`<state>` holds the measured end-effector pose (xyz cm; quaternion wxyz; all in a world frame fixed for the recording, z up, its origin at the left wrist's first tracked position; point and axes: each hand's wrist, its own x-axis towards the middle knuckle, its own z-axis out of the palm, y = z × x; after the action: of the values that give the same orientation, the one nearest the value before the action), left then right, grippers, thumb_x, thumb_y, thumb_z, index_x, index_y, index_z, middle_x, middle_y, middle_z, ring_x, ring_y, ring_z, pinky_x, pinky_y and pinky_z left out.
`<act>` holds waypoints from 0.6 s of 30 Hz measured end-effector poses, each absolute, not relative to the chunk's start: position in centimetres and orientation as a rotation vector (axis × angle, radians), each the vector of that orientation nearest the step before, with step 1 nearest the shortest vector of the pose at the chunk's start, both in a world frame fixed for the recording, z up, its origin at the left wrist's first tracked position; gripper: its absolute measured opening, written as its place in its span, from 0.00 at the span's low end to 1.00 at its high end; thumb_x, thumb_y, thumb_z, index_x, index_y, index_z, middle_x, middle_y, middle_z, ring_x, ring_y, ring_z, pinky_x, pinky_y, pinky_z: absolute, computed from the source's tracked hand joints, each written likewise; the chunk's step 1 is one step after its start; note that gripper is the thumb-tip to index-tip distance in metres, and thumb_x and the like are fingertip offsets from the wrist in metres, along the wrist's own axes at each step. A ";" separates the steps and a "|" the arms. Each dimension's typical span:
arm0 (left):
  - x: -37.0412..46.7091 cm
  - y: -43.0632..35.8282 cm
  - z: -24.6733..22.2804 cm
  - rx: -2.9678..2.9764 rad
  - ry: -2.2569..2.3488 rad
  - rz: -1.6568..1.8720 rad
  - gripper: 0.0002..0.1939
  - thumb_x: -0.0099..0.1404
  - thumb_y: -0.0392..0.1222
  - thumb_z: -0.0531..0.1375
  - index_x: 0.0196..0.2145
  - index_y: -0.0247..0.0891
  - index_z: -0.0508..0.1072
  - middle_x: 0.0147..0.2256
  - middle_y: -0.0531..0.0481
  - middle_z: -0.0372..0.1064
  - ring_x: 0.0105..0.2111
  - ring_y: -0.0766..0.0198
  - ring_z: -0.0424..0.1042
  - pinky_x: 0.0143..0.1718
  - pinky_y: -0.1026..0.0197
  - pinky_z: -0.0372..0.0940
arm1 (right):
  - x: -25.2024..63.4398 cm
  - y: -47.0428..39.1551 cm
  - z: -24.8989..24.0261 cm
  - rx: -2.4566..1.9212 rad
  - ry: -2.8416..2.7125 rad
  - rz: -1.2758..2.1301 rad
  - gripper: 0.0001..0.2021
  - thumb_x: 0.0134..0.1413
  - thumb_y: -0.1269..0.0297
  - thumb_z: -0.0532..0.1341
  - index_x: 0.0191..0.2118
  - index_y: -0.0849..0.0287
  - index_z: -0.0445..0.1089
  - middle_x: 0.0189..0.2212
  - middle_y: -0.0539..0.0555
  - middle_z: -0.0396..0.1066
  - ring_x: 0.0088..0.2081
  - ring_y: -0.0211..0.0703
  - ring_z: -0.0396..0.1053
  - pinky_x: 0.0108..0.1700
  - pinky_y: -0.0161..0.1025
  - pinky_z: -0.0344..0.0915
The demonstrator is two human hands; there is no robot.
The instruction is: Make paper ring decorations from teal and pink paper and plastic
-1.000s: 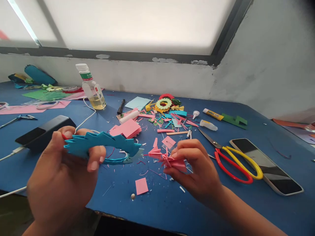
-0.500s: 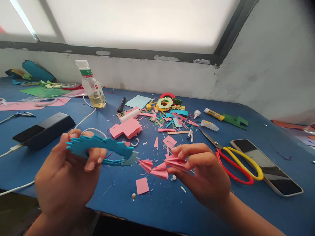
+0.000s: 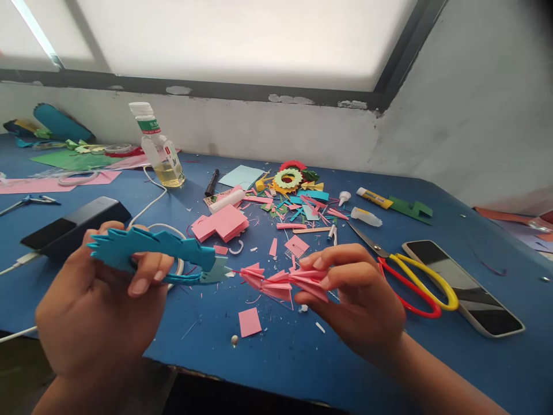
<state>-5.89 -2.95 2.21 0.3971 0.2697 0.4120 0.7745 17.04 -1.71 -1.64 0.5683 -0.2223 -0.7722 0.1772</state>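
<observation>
My left hand is closed around a blue folded-paper ring, whose outer edge is jagged with overlapping points. A pale blue paper piece sits at the ring's right end. From there a thin pink strand leads to a chain of pink pleated paper pieces. My right hand pinches the chain's right-hand piece between thumb and fingers. Both papers are held above the blue table. Below the chain lies a pink paper square.
Scissors and a phone lie right of my right hand. A pink paper stack, paper scraps and a glue stick lie farther back. At left stand a bottle and a dark power bank with a white cable.
My left hand has moved left with the blue ring, widening the gap to the pink chain and showing the thin strand between them. My right hand has barely moved.
</observation>
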 end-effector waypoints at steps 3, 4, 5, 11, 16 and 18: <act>-5.4 -2.8 2.9 0.523 0.945 1.996 0.14 0.62 0.32 0.42 0.23 0.36 0.61 0.17 0.58 0.50 0.10 0.76 0.51 0.14 0.70 0.59 | 17.1 -1.8 -1.7 -0.526 -1.844 0.420 0.15 0.44 0.77 0.64 0.37 0.55 0.62 0.35 0.49 0.61 0.37 0.38 0.67 0.38 0.40 0.72; -5.3 -2.8 3.2 0.480 0.936 1.998 0.14 0.62 0.32 0.42 0.22 0.36 0.61 0.16 0.58 0.50 0.10 0.76 0.51 0.14 0.70 0.58 | 17.1 -1.8 -1.7 -0.524 -1.852 0.424 0.15 0.44 0.77 0.64 0.37 0.55 0.62 0.34 0.49 0.62 0.37 0.38 0.68 0.38 0.40 0.71; -5.1 -2.7 3.4 0.450 0.934 1.999 0.14 0.62 0.32 0.42 0.21 0.36 0.60 0.16 0.58 0.50 0.10 0.76 0.51 0.13 0.70 0.58 | 17.1 -1.9 -1.7 -0.523 -1.858 0.434 0.15 0.45 0.77 0.64 0.37 0.55 0.62 0.34 0.49 0.62 0.37 0.38 0.68 0.38 0.40 0.71; -5.2 -2.3 3.1 0.456 0.911 1.983 0.19 0.63 0.33 0.43 0.16 0.35 0.60 0.11 0.57 0.52 0.10 0.74 0.55 0.14 0.70 0.60 | 17.1 -2.3 -1.5 -0.567 -1.815 0.612 0.12 0.47 0.75 0.63 0.37 0.54 0.63 0.34 0.49 0.62 0.37 0.38 0.67 0.39 0.42 0.71; -5.7 -2.6 1.7 0.482 0.906 1.930 0.20 0.63 0.34 0.44 0.15 0.35 0.59 0.13 0.57 0.56 0.11 0.74 0.55 0.15 0.68 0.60 | 17.1 -2.3 -1.5 -0.629 -1.778 0.678 0.10 0.48 0.75 0.62 0.35 0.54 0.63 0.34 0.49 0.62 0.37 0.38 0.66 0.39 0.40 0.69; -5.7 -2.5 1.3 0.498 0.925 1.905 0.19 0.64 0.34 0.44 0.16 0.35 0.60 0.14 0.56 0.55 0.11 0.74 0.55 0.15 0.68 0.59 | 17.0 -2.1 -1.5 -0.658 -1.803 0.656 0.10 0.48 0.75 0.62 0.34 0.54 0.63 0.33 0.49 0.62 0.37 0.37 0.66 0.39 0.39 0.69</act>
<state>-5.71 -2.55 1.31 0.4644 0.2027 0.3767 0.7755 17.01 -2.11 -1.52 0.5283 -0.2753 -0.7548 0.2745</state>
